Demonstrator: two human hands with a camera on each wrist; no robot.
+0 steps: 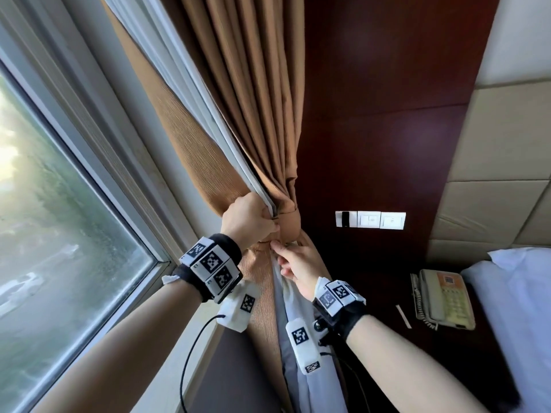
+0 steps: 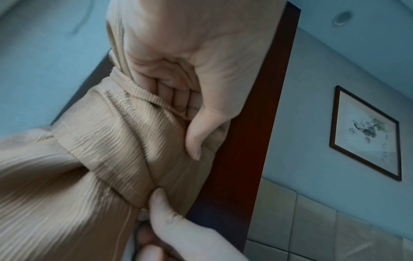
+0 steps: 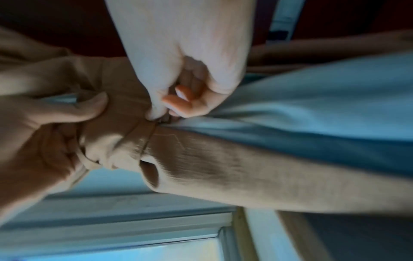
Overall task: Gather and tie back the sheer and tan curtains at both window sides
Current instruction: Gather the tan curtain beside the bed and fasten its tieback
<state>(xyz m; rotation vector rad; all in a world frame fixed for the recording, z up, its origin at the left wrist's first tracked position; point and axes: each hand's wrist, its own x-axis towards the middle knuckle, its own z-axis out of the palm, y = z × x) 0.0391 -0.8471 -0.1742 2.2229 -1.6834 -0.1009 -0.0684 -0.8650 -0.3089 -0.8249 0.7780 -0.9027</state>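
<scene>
Head view: left hand (image 1: 249,217) gripping gathered tan curtain (image 1: 253,93), right hand (image 1: 299,265) pinching tie-back band (image 1: 287,223).

Window frame (image 1: 125,162) crowds the tan curtain (image 1: 253,93) at nine o'clock; open wood panel (image 1: 387,114) at three

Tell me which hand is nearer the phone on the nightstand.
Right. The right hand pinches fabric under the tieback, on the side toward the phone. The left hand grips the tan curtain farther off, toward the window.
</scene>
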